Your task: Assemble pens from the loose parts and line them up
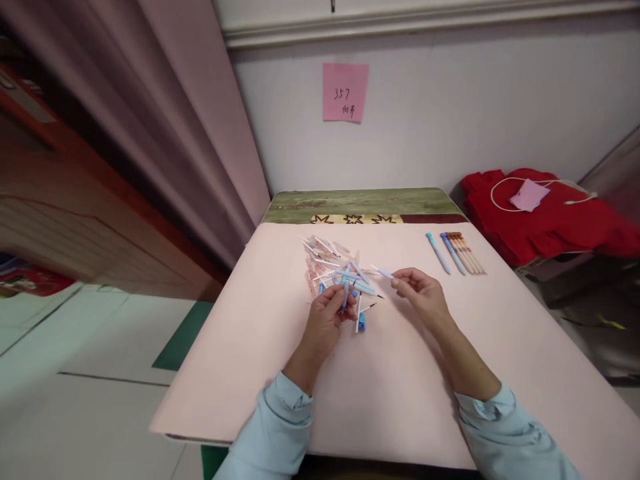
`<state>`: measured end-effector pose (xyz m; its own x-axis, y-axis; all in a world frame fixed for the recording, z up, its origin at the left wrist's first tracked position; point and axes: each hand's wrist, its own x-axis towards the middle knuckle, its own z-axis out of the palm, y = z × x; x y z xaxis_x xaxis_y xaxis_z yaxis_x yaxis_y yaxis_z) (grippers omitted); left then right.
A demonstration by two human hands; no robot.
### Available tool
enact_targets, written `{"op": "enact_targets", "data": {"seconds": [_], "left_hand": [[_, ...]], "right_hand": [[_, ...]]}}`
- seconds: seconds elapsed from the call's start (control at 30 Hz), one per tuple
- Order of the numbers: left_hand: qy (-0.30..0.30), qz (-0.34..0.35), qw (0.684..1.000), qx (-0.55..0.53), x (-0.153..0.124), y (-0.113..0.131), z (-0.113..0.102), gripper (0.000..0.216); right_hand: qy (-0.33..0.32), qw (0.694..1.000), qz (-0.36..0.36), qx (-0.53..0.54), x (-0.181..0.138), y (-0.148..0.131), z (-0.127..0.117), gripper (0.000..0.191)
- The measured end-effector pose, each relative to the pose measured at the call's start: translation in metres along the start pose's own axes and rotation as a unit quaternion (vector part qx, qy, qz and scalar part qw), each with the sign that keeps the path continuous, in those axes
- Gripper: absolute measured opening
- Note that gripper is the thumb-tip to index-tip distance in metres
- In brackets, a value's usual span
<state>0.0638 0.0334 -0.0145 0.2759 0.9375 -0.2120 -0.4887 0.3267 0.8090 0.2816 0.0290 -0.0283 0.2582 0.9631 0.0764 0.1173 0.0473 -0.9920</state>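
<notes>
My left hand [330, 312] is closed at the near edge of a heap of pen parts, its fingers pinching a blue pen part [345, 297]. To its right, my right hand [423, 291] pinches a slim pale blue pen barrel [384, 273], which points left toward the heap. White refills [359, 312] with dark tips, light blue barrels [364, 288] and pinkish clear pieces [313, 270] lie mixed together there. A bright blue pen cap piece [362, 323] rests just right of my left fingers. My left fingers partly hide what they hold.
At the right of the pink-covered table [390, 400], two blue pens [439, 253] lie beside a row of several beige pens with brown tops [465, 253]. A red cloth [560, 227] with a white cable is past the right edge. A curtain [200, 120] hangs at left.
</notes>
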Motion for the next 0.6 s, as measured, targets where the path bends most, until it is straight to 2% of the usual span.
{"op": "enact_targets", "data": {"seconds": [0.1,0.23,0.6], "left_hand": [[-0.016,-0.006,1.0,0.011,0.0004,-0.0035,0.0,0.032],[-0.017,-0.01,0.999,0.044,0.001,-0.0059,-0.0004,0.03],[-0.002,0.033,0.988,0.149,0.0003,-0.0022,-0.0003,0.027]], "right_hand": [[-0.046,0.995,0.03,0.087,-0.0023,-0.0045,0.0058,0.029],[-0.088,0.984,0.062,0.145,-0.005,-0.0094,0.0087,0.027],[-0.121,0.986,0.044,0.104,-0.0049,-0.0096,0.0051,0.026]]}}
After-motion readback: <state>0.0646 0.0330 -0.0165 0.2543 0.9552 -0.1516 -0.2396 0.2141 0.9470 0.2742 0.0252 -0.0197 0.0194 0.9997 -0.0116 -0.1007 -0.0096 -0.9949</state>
